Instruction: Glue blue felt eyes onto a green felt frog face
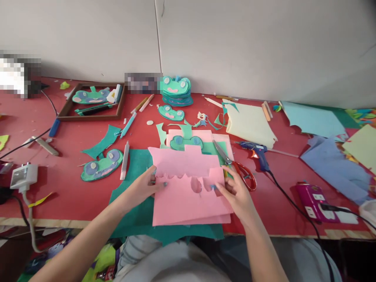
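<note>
Both hands hold a pink felt sheet (188, 205) with cut-out holes and a jagged upper edge. My left hand (149, 183) pinches its left side, thumb on top. My right hand (233, 188) grips the right side near a small square flap. Behind it lies another pink piece (185, 162), partly covered. A green frog face (185, 143) with blue eyes shows just beyond. Red-handled scissors (235, 164) rest beside my right hand. Under the pink felt spreads a dark green felt sheet (129, 203).
A blue glue gun (258, 152) and a purple power strip (314, 201) with cords lie right. Finished frog faces (176, 92) are stacked by the wall. Another frog face (102, 165) and a marker (125, 160) lie left, near a brown tray (89, 117).
</note>
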A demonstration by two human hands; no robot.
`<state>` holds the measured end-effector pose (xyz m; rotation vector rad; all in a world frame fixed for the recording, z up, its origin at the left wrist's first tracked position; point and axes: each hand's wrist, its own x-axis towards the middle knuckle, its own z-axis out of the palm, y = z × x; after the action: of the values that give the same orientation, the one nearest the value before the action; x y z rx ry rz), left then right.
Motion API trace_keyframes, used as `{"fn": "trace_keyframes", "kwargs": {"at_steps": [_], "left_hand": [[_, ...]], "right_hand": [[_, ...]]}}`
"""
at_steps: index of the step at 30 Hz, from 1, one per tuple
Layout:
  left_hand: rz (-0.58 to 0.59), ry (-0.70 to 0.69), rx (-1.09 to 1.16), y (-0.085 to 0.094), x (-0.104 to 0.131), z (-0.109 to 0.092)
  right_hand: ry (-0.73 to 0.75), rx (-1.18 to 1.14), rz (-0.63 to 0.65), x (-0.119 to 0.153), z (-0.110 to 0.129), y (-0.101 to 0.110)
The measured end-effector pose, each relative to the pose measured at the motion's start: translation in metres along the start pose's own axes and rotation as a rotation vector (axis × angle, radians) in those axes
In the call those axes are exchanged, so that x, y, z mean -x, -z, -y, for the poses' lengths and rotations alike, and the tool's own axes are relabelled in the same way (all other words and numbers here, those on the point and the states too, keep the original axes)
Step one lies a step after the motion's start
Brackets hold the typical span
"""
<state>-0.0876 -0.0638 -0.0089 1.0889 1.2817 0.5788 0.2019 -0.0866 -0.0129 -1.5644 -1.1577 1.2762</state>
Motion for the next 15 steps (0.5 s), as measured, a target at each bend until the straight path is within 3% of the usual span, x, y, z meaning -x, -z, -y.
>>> {"fn": "trace_keyframes", "kwargs": {"at_steps": [4,12,15], "left_hand": [[-0.068,0.045,-0.104,-0.007,0.008,0.012],[-0.005,-0.059,-0.13,-0.009,0.022,0.007],[-0.037,-0.055,-0.257,-0.006,0.021,0.013]], "right_hand": [[0.037,0.118,0.032,0.0,-0.004,-0.002],[0.145,0.242,0.027,0.007,0.001,-0.002],[0.149,0.346,0.059,0.008,0.0,-0.005]]}}
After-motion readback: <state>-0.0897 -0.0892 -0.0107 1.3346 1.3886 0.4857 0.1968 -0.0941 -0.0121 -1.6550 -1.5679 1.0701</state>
